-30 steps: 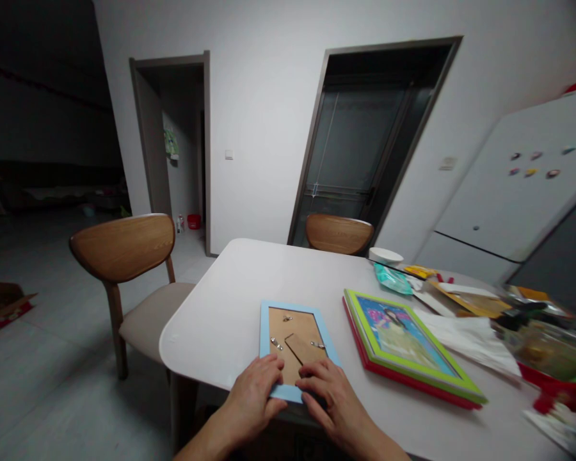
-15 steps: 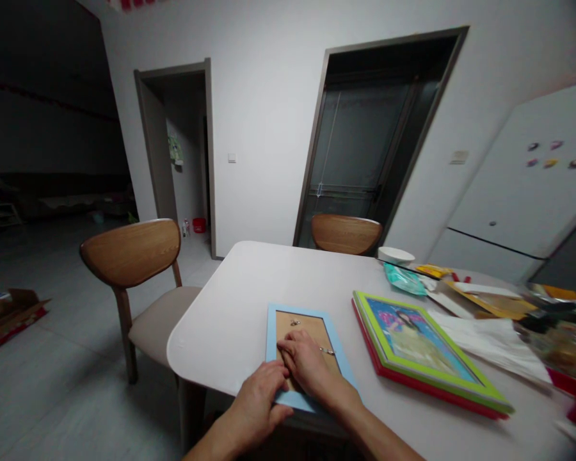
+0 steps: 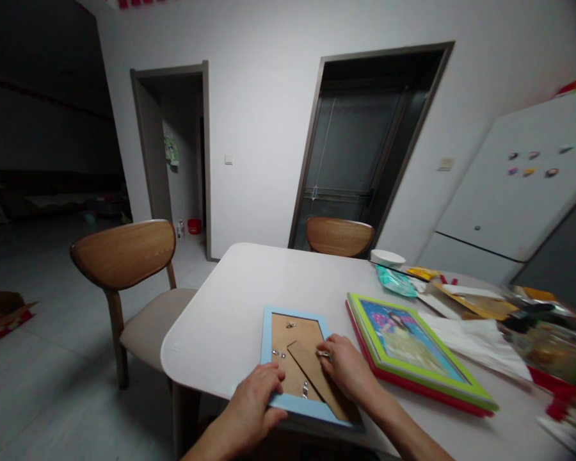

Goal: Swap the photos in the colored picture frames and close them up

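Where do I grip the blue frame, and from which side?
Probably pinch the blue frame by its left rim, from the left: it lies backing up, and that straight rim is bare beyond the left hand; the right hand is at a clip.

one wide head-worn view looked forward and down over a white table (image 3: 211,307). the left hand (image 3: 256,397) and right hand (image 3: 348,368) sat close, around six and five o'clock; farther off, a wall (image 3: 264,121) stood at twelve, a doorway (image 3: 185,147) at ten, a fridge (image 3: 513,198) at three.
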